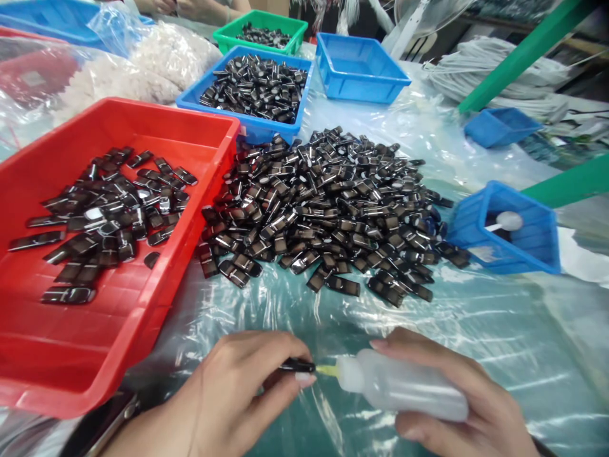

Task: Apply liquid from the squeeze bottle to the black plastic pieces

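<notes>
Pinched between the thumb and fingers of my left hand (247,381) is a small glossy black plastic part (297,365). My right hand (461,393) is wrapped round a translucent squeeze bottle (409,384), tilted nearly flat. Its yellow nozzle tip (327,370) points left and meets the end of the black part. Whether any liquid comes out cannot be seen. Beyond both hands lies a large heap of like black parts (328,203). At the left, a red tray (157,279) holds a smaller pile of them.
Behind the heap stand a blue bin (190,95) and a green bin (299,38), both with black parts, and another blue bin (361,86). A small blue box (528,247) with a white-topped item sits at right. Green bars (523,57) cross there. Plastic sheeting covers the table.
</notes>
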`<state>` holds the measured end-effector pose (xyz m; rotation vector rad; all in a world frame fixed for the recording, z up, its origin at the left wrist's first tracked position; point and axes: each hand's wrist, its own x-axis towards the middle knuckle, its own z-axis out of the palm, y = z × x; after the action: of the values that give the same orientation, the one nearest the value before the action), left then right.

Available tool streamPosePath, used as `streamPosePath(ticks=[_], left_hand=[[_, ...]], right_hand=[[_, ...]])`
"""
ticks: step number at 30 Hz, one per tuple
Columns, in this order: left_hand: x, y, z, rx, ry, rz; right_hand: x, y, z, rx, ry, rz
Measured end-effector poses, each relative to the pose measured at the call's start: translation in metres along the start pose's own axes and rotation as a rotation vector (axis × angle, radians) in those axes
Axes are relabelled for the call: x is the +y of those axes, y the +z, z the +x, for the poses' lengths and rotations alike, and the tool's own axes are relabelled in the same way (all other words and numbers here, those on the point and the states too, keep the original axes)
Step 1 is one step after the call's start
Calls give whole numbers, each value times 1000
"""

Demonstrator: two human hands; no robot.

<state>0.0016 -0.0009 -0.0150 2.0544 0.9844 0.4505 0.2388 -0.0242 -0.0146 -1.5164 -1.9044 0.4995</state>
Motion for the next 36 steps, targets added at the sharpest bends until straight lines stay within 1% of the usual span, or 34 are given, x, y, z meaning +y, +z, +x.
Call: streamPosePath(ticks=[5, 9, 12, 14, 18, 22, 24, 29, 33, 36], left_hand=[[-1, -4, -4, -39, 29, 94], [-3, -6, -8, -57, 69, 168], [-3, -5, -8, -46, 68, 139], [-2, -5, -7, -39, 65, 107], [-1, -3, -7, -9, 59, 63], [-1, -1, -9, 38, 61, 42], [-2, 0, -10, 71, 59, 35], [-3, -2, -9, 49, 93, 93], [-2, -3, -8, 36, 100, 118], [-2, -3, -8, 56, 87, 122]], right_hand=[[-1, -1, 0, -17, -2, 16], [8, -11, -8, -102, -44, 92], [15, -17, -11, -165, -109, 149], [17, -19, -11, -183, -121, 158], [17, -18, -10, -197, -113, 178], [16, -17, -9, -239, -103, 211], [16, -16, -10, -246, -100, 210], [17, -15, -12, -219, -135, 199], [18, -13, -10, -222, -157, 190], [18, -12, -9, -231, -159, 181]])
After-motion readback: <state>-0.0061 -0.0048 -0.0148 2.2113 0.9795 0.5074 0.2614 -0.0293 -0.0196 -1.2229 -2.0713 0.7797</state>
